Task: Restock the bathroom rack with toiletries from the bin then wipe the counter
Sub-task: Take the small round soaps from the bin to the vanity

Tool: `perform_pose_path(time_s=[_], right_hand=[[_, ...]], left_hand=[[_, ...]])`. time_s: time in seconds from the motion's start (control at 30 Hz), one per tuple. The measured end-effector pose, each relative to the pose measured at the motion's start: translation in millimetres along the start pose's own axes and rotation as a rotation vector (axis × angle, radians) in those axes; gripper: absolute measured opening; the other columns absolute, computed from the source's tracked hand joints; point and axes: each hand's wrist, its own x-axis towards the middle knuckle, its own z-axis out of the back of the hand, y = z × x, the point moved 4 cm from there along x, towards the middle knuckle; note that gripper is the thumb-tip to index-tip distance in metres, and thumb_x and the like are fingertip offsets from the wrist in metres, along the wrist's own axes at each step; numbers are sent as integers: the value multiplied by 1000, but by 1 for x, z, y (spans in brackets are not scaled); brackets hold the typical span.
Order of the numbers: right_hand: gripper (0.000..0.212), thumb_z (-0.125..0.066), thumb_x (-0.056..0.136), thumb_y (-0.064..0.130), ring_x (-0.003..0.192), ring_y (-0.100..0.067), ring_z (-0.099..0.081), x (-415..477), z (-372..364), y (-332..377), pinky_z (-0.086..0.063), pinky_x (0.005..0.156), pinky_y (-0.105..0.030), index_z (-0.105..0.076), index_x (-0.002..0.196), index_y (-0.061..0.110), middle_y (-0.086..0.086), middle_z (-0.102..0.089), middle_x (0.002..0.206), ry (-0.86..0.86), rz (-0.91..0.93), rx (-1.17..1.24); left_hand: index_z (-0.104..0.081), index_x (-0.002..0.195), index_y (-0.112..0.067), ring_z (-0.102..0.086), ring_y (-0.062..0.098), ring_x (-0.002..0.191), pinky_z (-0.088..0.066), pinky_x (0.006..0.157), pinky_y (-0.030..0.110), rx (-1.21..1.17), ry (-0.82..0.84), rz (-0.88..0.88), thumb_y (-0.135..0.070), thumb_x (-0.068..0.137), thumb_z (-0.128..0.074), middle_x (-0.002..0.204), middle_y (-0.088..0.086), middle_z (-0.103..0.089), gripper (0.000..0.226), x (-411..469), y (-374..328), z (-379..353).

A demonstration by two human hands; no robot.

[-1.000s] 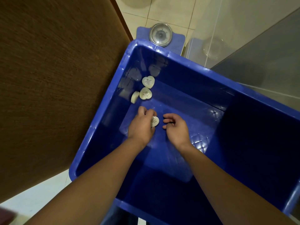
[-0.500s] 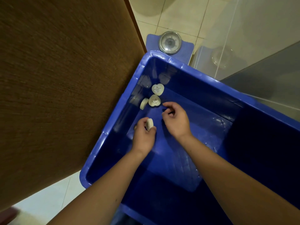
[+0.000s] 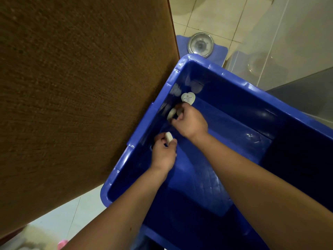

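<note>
Reaching up from mid-bin since half a second ago, the right hand (image 3: 191, 121) is now in the corner of the blue bin (image 3: 239, 87) at 11 o'clock. It covers the spot where a second heart-shaped piece lay. Its fingers and thumb curl round a white tilted pod (image 3: 171, 113) that stands on edge against the bin's wall. Whether another piece lies under the palm I cannot tell.

The left hand (image 3: 164, 154), at 9 o'clock in the bin and just below the right one, still pinches a small white held pod (image 3: 169, 137) between thumb and fingertips, raised off the bin floor. One heart-shaped pod (image 3: 188, 98) with printing on its lid lies flat in the corner, touching the right hand's knuckles at their 12 o'clock side. Pale reflections of the pieces show on the glossy wall beside it.

A brown door (image 3: 81, 96) fills the view at 9 o'clock, its edge against the bin's rim. Beyond the bin at 12 o'clock a blue bathroom scale (image 3: 200, 45) sits on the tiled floor (image 3: 207, 17); a glass panel (image 3: 292, 42) stands at 2 o'clock.
</note>
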Motion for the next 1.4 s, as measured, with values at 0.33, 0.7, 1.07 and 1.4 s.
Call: perform_pose_path(time_s=[0.33,0.7,1.07,1.4], right_hand=[[34,-71,76,32,80,-22,-61,7,-6,2,-39,54,-28,-57,104,19,-1,-63,85,27,-69,-79],[17,-59,80,28,37,-16,-46,-26,19,-3,-36,40,-25,-48,75,16,-12,-63,61,100,-285,484],[26,-49,98,29,38,-11,-33,-104,64,-24,-24,38,-18,-48,77,14,-5,-52,54,149,-302,757],[36,-32,105,34,41,-13,-47,-213,115,-20,-29,36,-21,-54,88,10,-10,-63,64,11,-371,863]], left_hand=[[-44,113,-18,-53,9,67,-49,64,24,9,5,21,-12,98,-51,86,-8,-54,17,-1,1,2],[-45,82,-23,-45,12,61,-41,54,24,-27,5,69,-13,99,-46,74,0,-47,20,-11,-7,0],[-54,105,-8,-49,14,56,-45,52,24,71,145,84,-16,98,-32,86,7,-61,25,-61,-34,-16],[-58,99,-11,-57,14,65,-51,59,26,267,320,-13,-14,100,-40,102,13,-68,19,-161,-71,-22]])
